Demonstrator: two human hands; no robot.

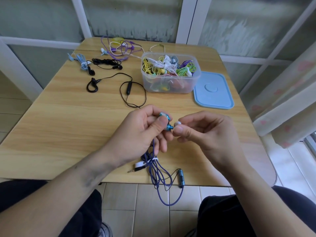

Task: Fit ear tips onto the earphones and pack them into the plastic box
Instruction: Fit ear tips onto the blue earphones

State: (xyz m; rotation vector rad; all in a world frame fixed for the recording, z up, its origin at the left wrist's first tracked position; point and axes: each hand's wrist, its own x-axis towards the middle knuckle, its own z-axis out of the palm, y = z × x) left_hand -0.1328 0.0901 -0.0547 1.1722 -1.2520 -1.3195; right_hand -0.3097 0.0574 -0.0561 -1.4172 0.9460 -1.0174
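My left hand (pixel 145 132) grips a pair of metallic blue earbuds (pixel 168 124) over the near middle of the table. Their braided blue cable (pixel 159 175) hangs down, bundled with a white tie, and trails off the table's front edge. My right hand (pixel 201 132) pinches a small white ear tip (pixel 177 124) just to the right of the lower earbud's nozzle, almost touching it. The clear plastic box (pixel 171 74) stands at the back right, filled with several coloured earphones.
A light blue lid (pixel 213 91) lies right of the box. Black earphones (pixel 119 86), another black pair (pixel 106 63), a light blue pair (pixel 80 59) and purple and white ones (pixel 119 47) lie scattered at the back left. A curtain hangs at the right.
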